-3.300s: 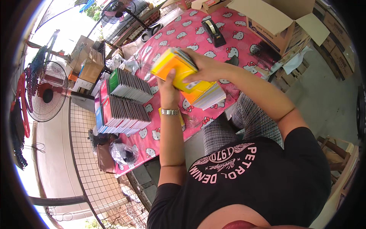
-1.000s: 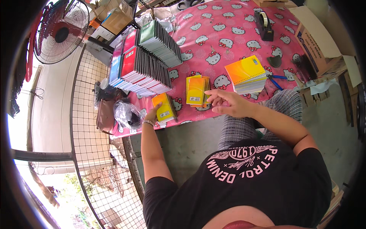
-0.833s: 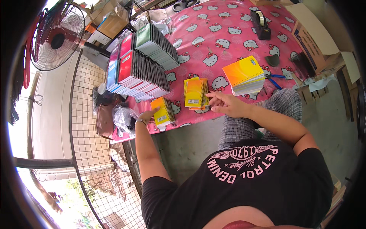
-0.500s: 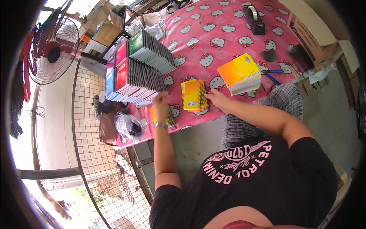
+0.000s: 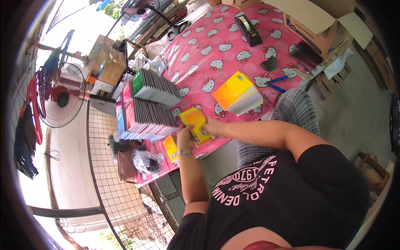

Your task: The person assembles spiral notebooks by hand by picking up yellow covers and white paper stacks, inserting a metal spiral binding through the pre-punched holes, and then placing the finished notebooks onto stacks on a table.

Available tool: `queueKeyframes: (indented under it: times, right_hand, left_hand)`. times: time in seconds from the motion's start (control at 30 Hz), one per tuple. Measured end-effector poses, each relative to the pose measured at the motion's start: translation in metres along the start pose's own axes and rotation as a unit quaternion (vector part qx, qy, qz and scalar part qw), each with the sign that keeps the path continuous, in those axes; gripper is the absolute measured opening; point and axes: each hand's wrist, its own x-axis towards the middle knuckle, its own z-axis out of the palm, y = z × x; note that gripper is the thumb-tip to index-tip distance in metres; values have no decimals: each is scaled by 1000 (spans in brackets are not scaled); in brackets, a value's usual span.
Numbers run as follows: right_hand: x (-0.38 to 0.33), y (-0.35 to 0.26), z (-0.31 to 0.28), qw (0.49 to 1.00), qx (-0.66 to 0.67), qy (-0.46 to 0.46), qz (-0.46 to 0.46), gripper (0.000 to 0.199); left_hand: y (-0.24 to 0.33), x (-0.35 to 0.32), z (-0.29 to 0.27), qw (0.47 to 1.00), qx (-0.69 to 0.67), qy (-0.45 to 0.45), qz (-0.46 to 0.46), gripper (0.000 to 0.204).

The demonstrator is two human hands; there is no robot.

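Observation:
A small pile of yellow-orange spiral notebooks lies near the front edge of the table, turned at a slant. My left hand closes on its lower left edge, and my right hand grips the right edge with bent fingers. Some fingertips are hidden or a little blurred. Beside my left wrist lies another yellow notebook stack, partly covered by the hand. To the right, a thicker stack of yellow-orange spiral notebooks rests fanned out, apart from both hands.
Tall rows of red, green and blue spiral notebooks stand at the left. Blue-handled pliers, a black tape dispenser and an open cardboard box are farther right on the pink patterned cloth. A clear plastic bag sits at the front left.
My left hand has come from the lower left stack to the middle notebooks. My right hand has closed in on their other side, and the pile has turned. The whole view has shifted.

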Motion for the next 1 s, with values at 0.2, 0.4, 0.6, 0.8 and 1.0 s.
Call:
queueKeyframes:
  times: [0.2, 0.4, 0.6, 0.8, 1.0]
  right_hand:
    - [-86, -141, -55, 834, -277, 182, -442, 96]
    - [-119, -206, -161, 889, -329, 30, -318, 92]
    - [-100, -163, -219, 893, -236, 32, -382, 90]
    - [-107, -155, -205, 934, -126, 22, -333, 90]
    - [-97, -149, -218, 916, -256, 31, -308, 85]
  left_hand:
    - [102, -108, 103, 932, -81, -197, 293, 62]
    - [82, -69, 212, 919, -86, -197, 331, 63]
    - [55, -60, 259, 898, -10, -164, 408, 64]
    - [29, -45, 262, 906, -48, -123, 402, 46]
    - [22, -35, 248, 900, 58, -201, 381, 49]
